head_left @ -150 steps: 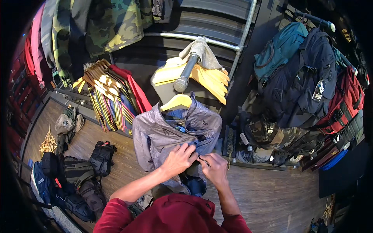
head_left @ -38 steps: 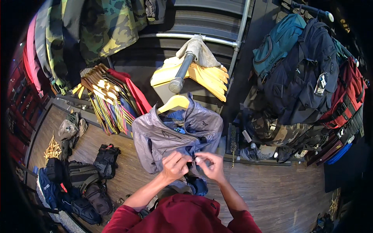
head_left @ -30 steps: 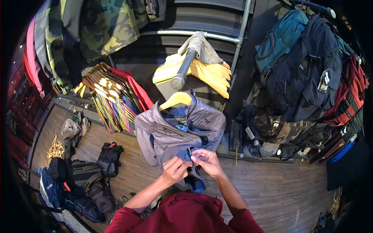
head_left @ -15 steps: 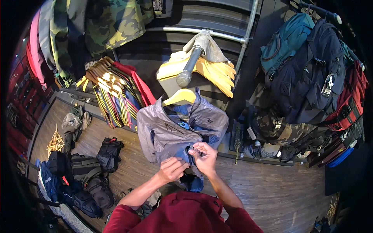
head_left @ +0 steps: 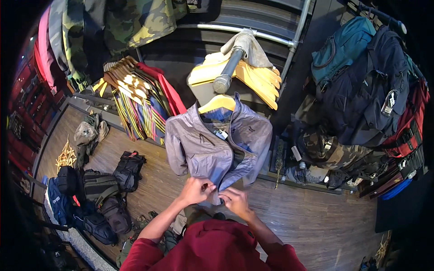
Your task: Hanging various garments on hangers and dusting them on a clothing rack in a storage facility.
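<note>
A grey jacket (head_left: 205,159) with a blue inner side hangs on a yellow wooden hanger (head_left: 218,103) in front of me, its front partly undone. My left hand (head_left: 197,190) is closed on the lower front hem, thumb and fingers curled together. On the other side of the front opening, my right hand (head_left: 235,201) pinches the bottom edge of the jacket. A pale tag lies inside the collar area. The fingertips partly hide the cloth they grip.
Beyond the jacket, a metal rail (head_left: 229,72) carries several bare wooden hangers (head_left: 257,83). Striped shirts (head_left: 140,108) hang to the left. Several backpacks (head_left: 129,171) lie on the wooden floor at left. More bags (head_left: 361,90) hang at right.
Both hands have moved slightly down, and the hem they hold has been drawn down with its folded blue part now flatter. The view has shifted a little.
</note>
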Demonstrator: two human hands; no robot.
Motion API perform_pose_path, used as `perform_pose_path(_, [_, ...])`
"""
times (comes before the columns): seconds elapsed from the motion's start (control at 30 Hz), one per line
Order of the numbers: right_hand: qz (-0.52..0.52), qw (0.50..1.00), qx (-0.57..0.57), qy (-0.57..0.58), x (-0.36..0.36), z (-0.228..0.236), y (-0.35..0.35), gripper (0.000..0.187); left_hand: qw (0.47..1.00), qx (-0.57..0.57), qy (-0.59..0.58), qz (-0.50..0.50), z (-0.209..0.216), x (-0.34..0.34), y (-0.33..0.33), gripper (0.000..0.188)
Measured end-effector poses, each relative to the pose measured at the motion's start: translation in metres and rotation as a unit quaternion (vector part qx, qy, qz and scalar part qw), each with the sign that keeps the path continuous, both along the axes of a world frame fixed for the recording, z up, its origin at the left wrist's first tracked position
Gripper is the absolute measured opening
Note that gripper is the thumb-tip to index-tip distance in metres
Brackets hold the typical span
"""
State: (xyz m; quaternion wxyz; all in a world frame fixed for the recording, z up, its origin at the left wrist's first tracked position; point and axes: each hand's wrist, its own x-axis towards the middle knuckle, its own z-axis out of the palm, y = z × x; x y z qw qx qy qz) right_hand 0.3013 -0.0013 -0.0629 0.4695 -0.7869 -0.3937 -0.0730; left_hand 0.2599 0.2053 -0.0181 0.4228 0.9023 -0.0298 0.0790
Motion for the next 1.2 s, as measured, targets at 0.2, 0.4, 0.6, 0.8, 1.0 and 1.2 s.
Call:
perform_pose_path(0.2, [0.013,0.995,-0.052,-0.084,-0.005,-0.007,-0.002,0.019,0.994,0.081,0.077,0.003,-0.001,0.052,-0.04,0.046])
perform_pose_path(0.4, [0.005,0.994,-0.061,-0.094,-0.014,-0.009,-0.001,0.023,0.942,0.321,0.046,-0.08,-0.044,0.086,-0.062,0.029])
perform_pose_path(0.6, [-0.004,0.991,-0.087,-0.102,-0.021,-0.014,-0.007,0.022,0.963,0.253,-0.025,-0.092,-0.087,0.09,-0.059,0.015])
perform_pose_path(0.8, [-0.025,0.993,-0.044,-0.104,-0.02,-0.003,-0.004,0.018,0.963,0.177,0.171,-0.11,-0.142,0.093,-0.036,0.017])
perform_pose_path(1.0, [-0.031,0.993,-0.052,-0.099,-0.018,-0.006,0.001,0.014,0.924,0.321,0.193,-0.07,-0.099,0.082,-0.042,0.021])
perform_pose_path(1.2, [-0.109,0.978,0.087,0.157,-0.002,-0.008,0.005,0.012,0.994,0.033,-0.106,-0.012,-0.037,0.047,-0.022,0.017])
